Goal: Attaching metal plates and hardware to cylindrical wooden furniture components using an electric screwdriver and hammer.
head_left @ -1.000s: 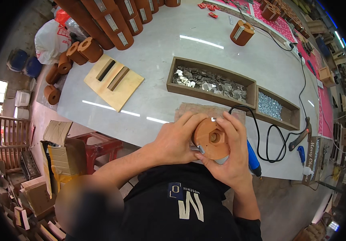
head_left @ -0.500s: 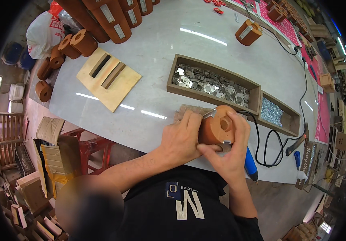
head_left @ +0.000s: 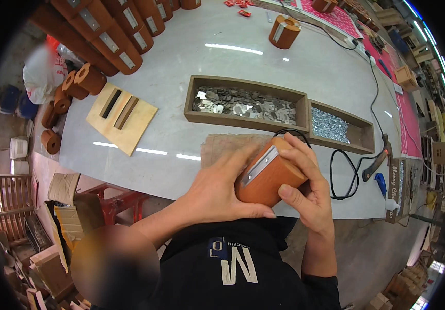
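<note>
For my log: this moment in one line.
left hand: holding brown block; right hand: holding brown block; metal strip: on block's side

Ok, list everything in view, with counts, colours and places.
Held block: one, orange-brown, lower centre
Table: one, pale grey, centre
Stacked blocks: many, brown, far left
Lone block: one, brown, table's far side
Trays: two, brown, mid-table
Metal pieces: uncountable, grey, in trays
Board: one, pale wood, table's left
Hammer: one, dark brown, table's right
Stool: one, red, lower left
Bag: one, white, upper left
Cardboard boxes: several, brown, lower left
Left hand: one, bare, block's left
Right hand: one, bare, block's right
</note>
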A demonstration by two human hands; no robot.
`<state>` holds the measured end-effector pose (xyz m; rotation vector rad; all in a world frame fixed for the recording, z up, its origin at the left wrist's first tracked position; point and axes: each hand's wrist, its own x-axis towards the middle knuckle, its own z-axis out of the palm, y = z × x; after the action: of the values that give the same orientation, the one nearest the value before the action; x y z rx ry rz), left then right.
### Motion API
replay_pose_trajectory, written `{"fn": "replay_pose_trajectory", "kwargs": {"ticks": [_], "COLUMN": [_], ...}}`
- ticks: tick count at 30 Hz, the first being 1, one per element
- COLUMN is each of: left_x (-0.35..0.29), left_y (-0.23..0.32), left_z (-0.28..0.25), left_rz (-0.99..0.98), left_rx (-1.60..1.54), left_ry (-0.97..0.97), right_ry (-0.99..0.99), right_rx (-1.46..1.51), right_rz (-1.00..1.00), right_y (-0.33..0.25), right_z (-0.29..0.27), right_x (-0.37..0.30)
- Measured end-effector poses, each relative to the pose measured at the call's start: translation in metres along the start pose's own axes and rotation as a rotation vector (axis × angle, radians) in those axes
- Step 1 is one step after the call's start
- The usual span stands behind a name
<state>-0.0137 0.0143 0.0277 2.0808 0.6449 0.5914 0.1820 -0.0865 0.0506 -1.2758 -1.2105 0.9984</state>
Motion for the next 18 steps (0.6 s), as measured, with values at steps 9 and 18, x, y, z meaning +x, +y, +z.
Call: {"fn": "replay_pose_trajectory", "kwargs": {"ticks": [9, 18], "left_x": [0.068, 0.239], "left_y": [0.069, 0.183], "left_z": [0.061, 0.229], "left_rz": [0.109, 0.53], "left_rx": [-0.051, 0.355], "left_ry": [-0.197, -0.481], "right_ry": [0.346, 1.228], "right_rx": [-0.386, -0.875], "right_rz": [-0.058, -0.102], "right_y": [-0.049, -0.087], "right_z": [-0.056, -0.28], "right_x": [-0.055, -0.201]}}
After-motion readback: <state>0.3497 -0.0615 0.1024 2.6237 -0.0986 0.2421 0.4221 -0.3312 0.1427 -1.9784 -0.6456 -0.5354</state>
